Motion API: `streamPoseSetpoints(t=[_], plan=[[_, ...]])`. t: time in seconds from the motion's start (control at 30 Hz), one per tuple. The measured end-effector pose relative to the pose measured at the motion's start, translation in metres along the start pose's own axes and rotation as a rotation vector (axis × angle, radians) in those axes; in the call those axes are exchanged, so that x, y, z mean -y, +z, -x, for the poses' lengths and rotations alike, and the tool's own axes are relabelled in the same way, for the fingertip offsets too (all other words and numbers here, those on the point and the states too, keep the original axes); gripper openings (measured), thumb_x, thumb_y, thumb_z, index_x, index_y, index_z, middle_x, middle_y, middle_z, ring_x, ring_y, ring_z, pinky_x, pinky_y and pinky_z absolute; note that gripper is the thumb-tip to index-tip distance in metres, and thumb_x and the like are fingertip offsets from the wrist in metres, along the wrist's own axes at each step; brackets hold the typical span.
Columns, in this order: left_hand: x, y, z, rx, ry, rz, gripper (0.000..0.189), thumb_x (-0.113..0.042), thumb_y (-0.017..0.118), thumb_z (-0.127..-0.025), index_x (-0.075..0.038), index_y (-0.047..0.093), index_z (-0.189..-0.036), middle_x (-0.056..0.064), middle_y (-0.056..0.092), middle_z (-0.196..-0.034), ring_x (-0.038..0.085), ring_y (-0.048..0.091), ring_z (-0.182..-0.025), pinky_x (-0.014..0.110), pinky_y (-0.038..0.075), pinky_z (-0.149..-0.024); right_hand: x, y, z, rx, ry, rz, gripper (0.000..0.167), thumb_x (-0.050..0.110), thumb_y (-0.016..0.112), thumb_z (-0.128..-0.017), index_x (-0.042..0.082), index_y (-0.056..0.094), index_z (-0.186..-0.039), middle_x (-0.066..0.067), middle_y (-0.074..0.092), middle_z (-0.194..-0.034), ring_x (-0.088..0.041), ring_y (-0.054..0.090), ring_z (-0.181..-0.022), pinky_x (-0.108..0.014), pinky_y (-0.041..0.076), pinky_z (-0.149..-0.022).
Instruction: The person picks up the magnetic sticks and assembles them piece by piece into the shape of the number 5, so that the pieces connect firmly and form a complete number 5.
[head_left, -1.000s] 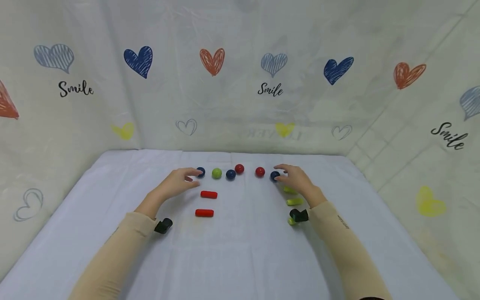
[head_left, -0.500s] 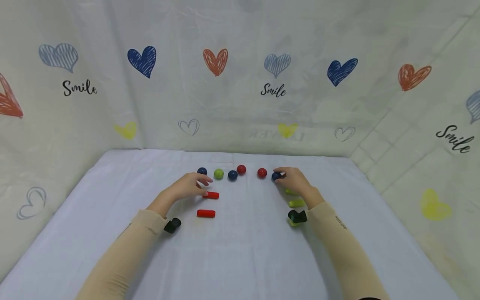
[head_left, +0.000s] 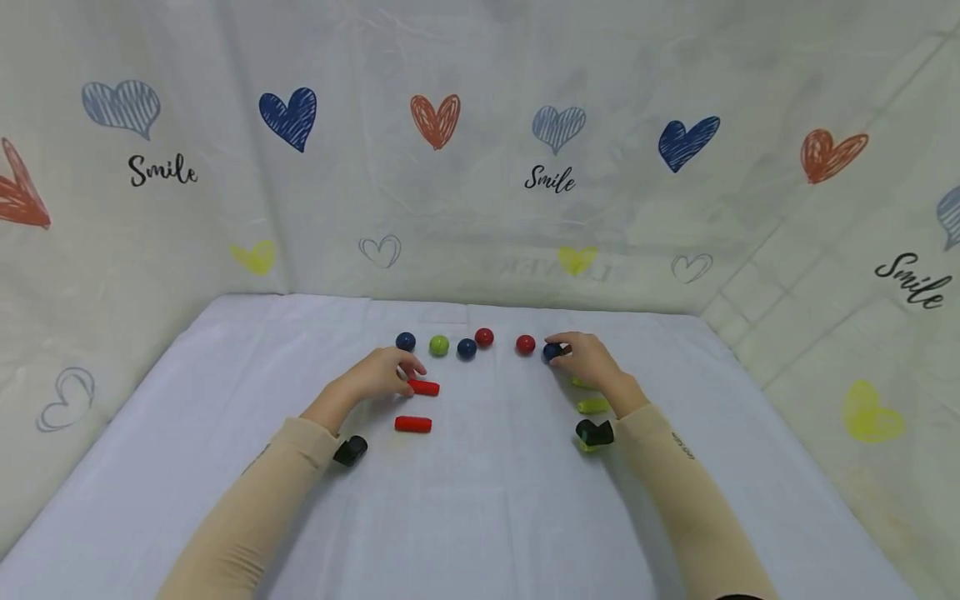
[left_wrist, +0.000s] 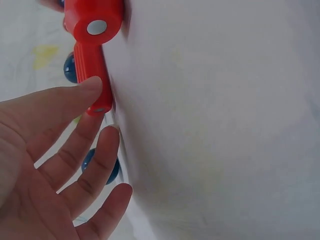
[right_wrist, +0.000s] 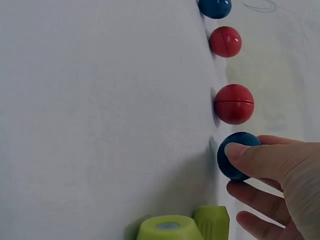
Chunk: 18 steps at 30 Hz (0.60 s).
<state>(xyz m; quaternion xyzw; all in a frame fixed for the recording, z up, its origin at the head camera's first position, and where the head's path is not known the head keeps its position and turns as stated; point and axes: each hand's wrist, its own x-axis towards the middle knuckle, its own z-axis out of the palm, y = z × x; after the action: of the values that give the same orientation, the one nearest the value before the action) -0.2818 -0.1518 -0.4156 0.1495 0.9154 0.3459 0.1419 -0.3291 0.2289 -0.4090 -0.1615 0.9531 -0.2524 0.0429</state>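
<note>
My left hand [head_left: 373, 375] is at the left end of the farther red plastic cylinder [head_left: 427, 388]. In the left wrist view its thumb lies on that cylinder, a finger behind, pinching its end; the other fingers are spread. A second red cylinder [head_left: 413, 424] lies nearer to me. My right hand [head_left: 591, 360] pinches a dark blue ball [right_wrist: 231, 169] between thumb and fingers, close over the cloth. Beside that ball sits a red ball [right_wrist: 234, 104]. Lime-green cylinders [head_left: 593, 406] lie below my right hand, partly hidden by the hand and the wrist camera.
Along the back of the white-clothed table [head_left: 480, 500] are another red ball [head_left: 484, 337], a blue ball [head_left: 467, 349], a green ball [head_left: 439, 345] and a blue ball [head_left: 406, 341] at the left. A heart-printed sheet [head_left: 480, 200] hangs behind.
My left hand has moved from beside the leftmost blue ball, right and nearer, to the farther red cylinder and pinched its end. My right hand has closed its fingers on the blue ball.
</note>
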Motion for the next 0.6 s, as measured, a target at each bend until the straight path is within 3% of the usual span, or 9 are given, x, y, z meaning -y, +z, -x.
streamPoseSetpoints(t=[0.3,0.6], plan=[[-0.003,0.001,0.003,0.007,-0.040,-0.025,0.026,-0.001,0.074,-0.090,-0.009,0.076,-0.115,0.005,0.069,-0.105,0.025,0.059,-0.096,0.039,0.054,-0.085,0.000,-0.001,0.008,-0.027,-0.014,-0.032,0.042,0.006,0.068,-0.097,0.003,0.062,-0.139,-0.022,0.059,-0.140,-0.040,0.060,-0.119,-0.054,0.049,-0.100],[-0.004,0.002,0.003,0.004,-0.024,-0.023,0.024,-0.003,0.073,-0.092,-0.008,0.076,-0.115,0.006,0.069,-0.107,0.026,0.059,-0.098,0.040,0.054,-0.086,0.002,0.001,0.014,-0.035,-0.050,-0.056,0.042,0.006,0.071,-0.096,0.002,0.064,-0.137,-0.021,0.061,-0.138,-0.038,0.062,-0.116,-0.051,0.052,-0.095]])
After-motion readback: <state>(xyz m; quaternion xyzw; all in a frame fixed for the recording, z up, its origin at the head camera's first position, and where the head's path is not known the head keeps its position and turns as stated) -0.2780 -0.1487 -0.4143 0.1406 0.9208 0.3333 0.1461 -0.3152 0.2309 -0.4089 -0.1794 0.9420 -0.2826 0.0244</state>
